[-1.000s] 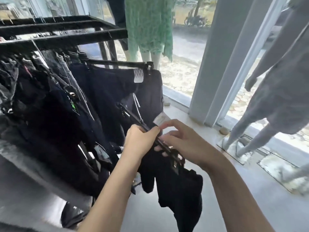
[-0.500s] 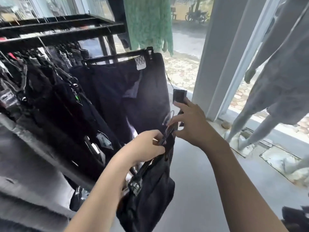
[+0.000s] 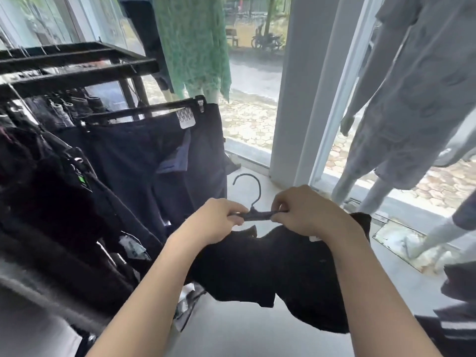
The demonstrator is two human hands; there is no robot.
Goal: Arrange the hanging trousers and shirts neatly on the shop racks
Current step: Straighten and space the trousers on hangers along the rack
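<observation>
A dark clip hanger (image 3: 253, 199) is held level in front of me, hook pointing up. My left hand (image 3: 216, 222) grips its left end and my right hand (image 3: 306, 212) pinches its right end. A black garment (image 3: 278, 269) hangs from the hanger and drapes over my forearms. To the left stands the black rack (image 3: 77, 70), packed with dark trousers; the nearest pair, navy trousers (image 3: 144, 161) with a white label, hangs on a clip hanger at the rack's end.
A white pillar (image 3: 304, 86) and shop window lie ahead. A mannequin in a green dress (image 3: 193, 42) stands behind the rack. A mannequin in grey clothes (image 3: 412, 99) stands at the right on a floor plate. Dark clothes (image 3: 458, 305) lie at the far right edge.
The hanger has swung from tilted to level, hook up, in front of me. My hands have moved apart to its two ends. The garment now spreads out wide below it.
</observation>
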